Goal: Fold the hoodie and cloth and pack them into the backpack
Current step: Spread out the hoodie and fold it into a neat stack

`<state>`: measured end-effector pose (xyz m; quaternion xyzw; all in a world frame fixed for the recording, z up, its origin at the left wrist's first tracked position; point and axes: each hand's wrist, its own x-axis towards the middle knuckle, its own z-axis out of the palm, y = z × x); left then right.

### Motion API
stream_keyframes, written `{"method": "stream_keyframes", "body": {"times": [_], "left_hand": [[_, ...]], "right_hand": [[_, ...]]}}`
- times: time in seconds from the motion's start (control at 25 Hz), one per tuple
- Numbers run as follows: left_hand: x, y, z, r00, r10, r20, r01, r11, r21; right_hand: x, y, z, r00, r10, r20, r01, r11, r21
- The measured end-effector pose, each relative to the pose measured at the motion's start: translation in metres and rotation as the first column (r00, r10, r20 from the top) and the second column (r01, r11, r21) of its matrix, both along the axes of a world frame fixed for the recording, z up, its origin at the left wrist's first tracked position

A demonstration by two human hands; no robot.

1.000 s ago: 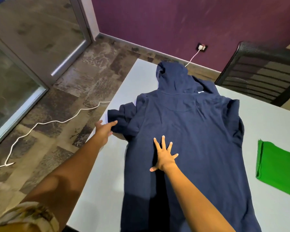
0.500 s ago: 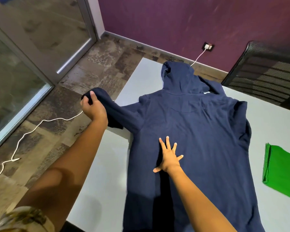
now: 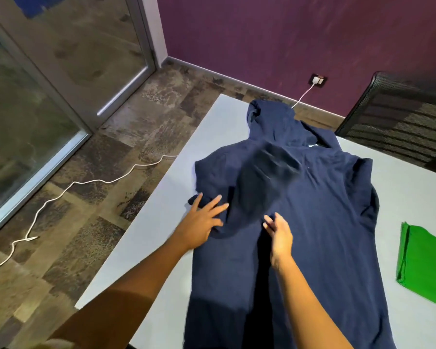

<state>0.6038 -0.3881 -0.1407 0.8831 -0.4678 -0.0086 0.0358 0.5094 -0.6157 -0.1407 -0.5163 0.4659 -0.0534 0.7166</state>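
**Sleeve folded across the hoodie, both hands flat on the fabric**

A navy hoodie [image 3: 320, 222] lies spread on the pale tabletop [image 3: 141, 238], hood pointing away from the person toward the purple wall. Its left sleeve [image 3: 264, 177] is folded inward over the chest, blurred where it lies across the body. The sleeve on the other side is tucked along the garment's right edge.

The left hand [image 3: 202, 222] rests with its fingers spread, palm down on the hoodie's left edge near the shoulder fold, gripping nothing. The right hand [image 3: 280, 235] sits near the middle of the garment, just beside the folded sleeve's lower end; it is blurred, its fingers look loosely extended, and whether it presses the cloth or hovers just above it cannot be told. Neither hand is closed around anything.

A folded green cloth [image 3: 428, 263] lies on the tabletop to the right of the hoodie, apart from it and partly cut off by the frame edge.

Beyond the tabletop, a black mesh chair [image 3: 400, 122] stands at the far right. A white cable [image 3: 86, 182] trails over the patterned floor, and a charger [image 3: 317, 80] is plugged into a wall socket behind the hood. A glass door fills the left side.
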Motion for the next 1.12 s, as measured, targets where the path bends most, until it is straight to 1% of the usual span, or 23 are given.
{"method": "stream_keyframes", "body": {"times": [0.04, 0.08, 0.12, 0.16, 0.2, 0.28, 0.36, 0.44, 0.52, 0.56, 0.6, 0.64, 0.68, 0.72, 0.76, 0.8, 0.84, 0.88, 0.92, 0.96, 1.04, 1.12], "left_hand": [[-0.009, 0.007, -0.014, 0.994, 0.031, -0.105, -0.024, 0.997, 0.072], [-0.018, 0.011, -0.021, 0.975, 0.088, -0.205, -0.068, 0.992, 0.104], [-0.024, 0.013, -0.026, 0.956, 0.134, -0.261, -0.104, 0.987, 0.126], [-0.026, 0.013, -0.028, 0.942, 0.168, -0.292, -0.13, 0.981, 0.143], [-0.027, 0.012, -0.027, 0.937, 0.186, -0.295, -0.146, 0.978, 0.151], [-0.024, 0.007, -0.019, 0.922, 0.223, -0.317, -0.182, 0.971, 0.152], [-0.022, 0.003, -0.015, 0.896, 0.252, -0.365, -0.21, 0.966, 0.152], [-0.024, 0.003, -0.015, 0.862, 0.291, -0.415, -0.265, 0.957, 0.12], [-0.032, 0.003, -0.018, 0.815, 0.36, -0.454, -0.408, 0.913, -0.008], [-0.037, 0.002, -0.017, 0.776, 0.426, -0.466, -0.521, 0.849, -0.091], [-0.044, 0.0, -0.014, 0.703, 0.517, -0.489, -0.654, 0.741, -0.156], [-0.049, -0.002, -0.012, 0.592, 0.606, -0.532, -0.779, 0.599, -0.186], [-0.052, -0.004, -0.011, 0.452, 0.672, -0.587, -0.88, 0.444, -0.169], [-0.053, -0.006, -0.012, 0.281, 0.704, -0.652, -0.951, 0.294, -0.092], [-0.051, -0.008, -0.016, 0.115, 0.693, -0.711, -0.983, 0.182, 0.018], [-0.048, -0.008, -0.02, -0.02, 0.654, -0.756, -0.984, 0.122, 0.131], [-0.043, -0.009, -0.022, -0.103, 0.592, -0.799, -0.972, 0.112, 0.208], [-0.039, -0.009, -0.023, -0.141, 0.52, -0.843, -0.96, 0.135, 0.244], [-0.035, -0.007, -0.025, -0.151, 0.459, -0.876, -0.954, 0.166, 0.251], [-0.031, -0.004, -0.025, -0.143, 0.452, -0.881, -0.951, 0.185, 0.249], [-0.023, 0.01, -0.03, -0.11, 0.513, -0.851, -0.952, 0.192, 0.239], [-0.015, 0.028, -0.034, -0.105, 0.582, -0.807, -0.962, 0.147, 0.231]], "right_hand": [[-0.007, -0.012, -0.002, 0.988, -0.156, -0.002, 0.152, 0.962, 0.225], [-0.018, -0.027, -0.008, 0.968, -0.248, -0.025, 0.238, 0.89, 0.388], [-0.028, -0.041, -0.013, 0.955, -0.296, -0.033, 0.274, 0.827, 0.492], [-0.037, -0.05, -0.014, 0.952, -0.303, -0.033, 0.271, 0.794, 0.544], [-0.045, -0.056, -0.015, 0.955, -0.296, -0.031, 0.264, 0.792, 0.55], [-0.049, -0.06, -0.007, 0.953, -0.3, -0.051, 0.289, 0.841, 0.458], [-0.044, -0.069, -0.007, 0.928, -0.358, -0.103, 0.371, 0.874, 0.314], [-0.039, -0.081, -0.011, 0.923, -0.347, -0.166, 0.377, 0.903, 0.206], [-0.035, -0.091, -0.014, 0.93, -0.264, -0.256, 0.297, 0.949, 0.101], [-0.033, -0.096, -0.016, 0.928, -0.226, -0.296, 0.251, 0.967, 0.048], [-0.031, -0.1, -0.018, 0.921, -0.195, -0.337, 0.204, 0.979, -0.009], [-0.03, -0.102, -0.019, 0.914, -0.174, -0.367, 0.166, 0.985, -0.055], [-0.029, -0.103, -0.018, 0.913, -0.154, -0.378, 0.136, 0.988, -0.072], [-0.03, -0.105, -0.02, 0.917, -0.145, -0.371, 0.122, 0.989, -0.085], [-0.032, -0.106, -0.023, 0.917, -0.131, -0.378, 0.106, 0.991, -0.086], [-0.034, -0.108, -0.028, 0.911, -0.117, -0.396, 0.089, 0.992, -0.088], [-0.037, -0.108, -0.031, 0.905, -0.102, -0.414, 0.071, 0.993, -0.09], [-0.038, -0.108, -0.032, 0.898, -0.088, -0.431, 0.051, 0.994, -0.097], [-0.037, -0.105, -0.03, 0.894, -0.079, -0.441, 0.035, 0.994, -0.107], [-0.037, -0.104, -0.03, 0.891, -0.072, -0.447, 0.023, 0.993, -0.116], [-0.034, -0.099, -0.033, 0.884, -0.055, -0.464, 0.005, 0.994, -0.108], [-0.03, -0.088, -0.034, 0.895, -0.019, -0.445, -0.017, 0.997, -0.077]]}}
